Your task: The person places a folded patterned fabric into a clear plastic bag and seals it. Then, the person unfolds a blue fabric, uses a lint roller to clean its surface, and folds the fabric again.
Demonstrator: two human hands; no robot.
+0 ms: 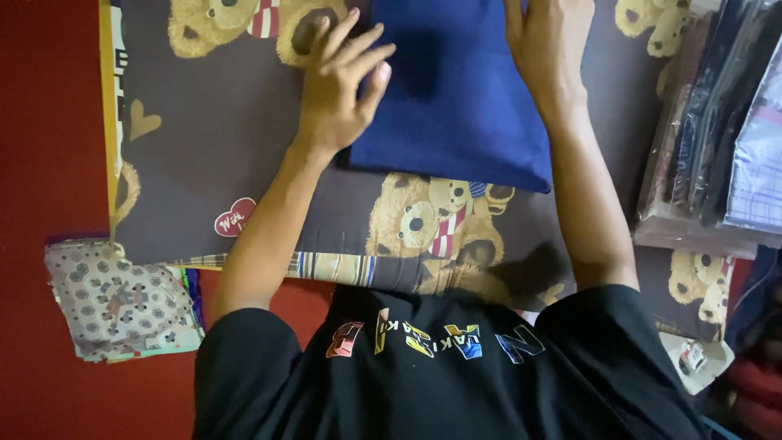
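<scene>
A folded dark blue cloth [452, 90] lies on a dark brown blanket printed with teddy bears [220, 138]. My left hand [338, 85] rests palm down on the cloth's left edge, fingers spread. My right hand [546, 41] lies flat along the cloth's right side near the top of the view, its fingertips cut off by the frame. Neither hand grips the cloth. Both forearms reach out from my black printed shirt [440, 367] at the bottom.
A folded cloth with a small round pattern [118, 301] sits on the red floor [49, 122] at the lower left. A stack of plastic-wrapped garments [717, 122] stands on the blanket at the right.
</scene>
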